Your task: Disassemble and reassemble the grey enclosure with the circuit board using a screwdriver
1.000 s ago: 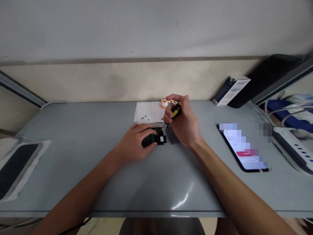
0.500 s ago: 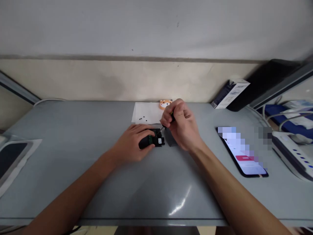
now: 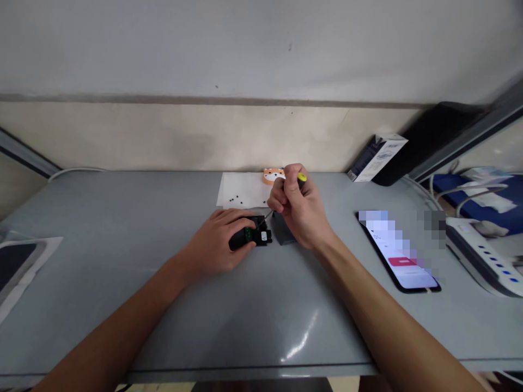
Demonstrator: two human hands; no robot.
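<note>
My left hand [image 3: 218, 242] is closed around the rounded end of a small opened black device [image 3: 260, 237] with a green circuit board and a white label, holding it on the table. In my right hand [image 3: 298, 207] is a screwdriver [image 3: 302, 178] with a dark handle and a yellow end cap. Its thin shaft slants down to the left, and the tip is at the device's exposed inside; whether it sits in a screw I cannot tell. Just right of the device, partly under my right hand, lies a dark grey piece [image 3: 284, 231].
White paper [image 3: 245, 188] holding several tiny black screws [image 3: 237, 197] lies behind the device, with an orange bear-faced item [image 3: 272, 175] at its far edge. Rightward are a lit phone [image 3: 402, 261], a power strip [image 3: 486, 253] and a box [image 3: 378, 158]. A pale-framed dark panel [image 3: 18, 267] lies left.
My right hand has turned and tilted the screwdriver, so its yellow end cap now shows above the fist. My left hand still holds the device. The whole view has shifted slightly.
</note>
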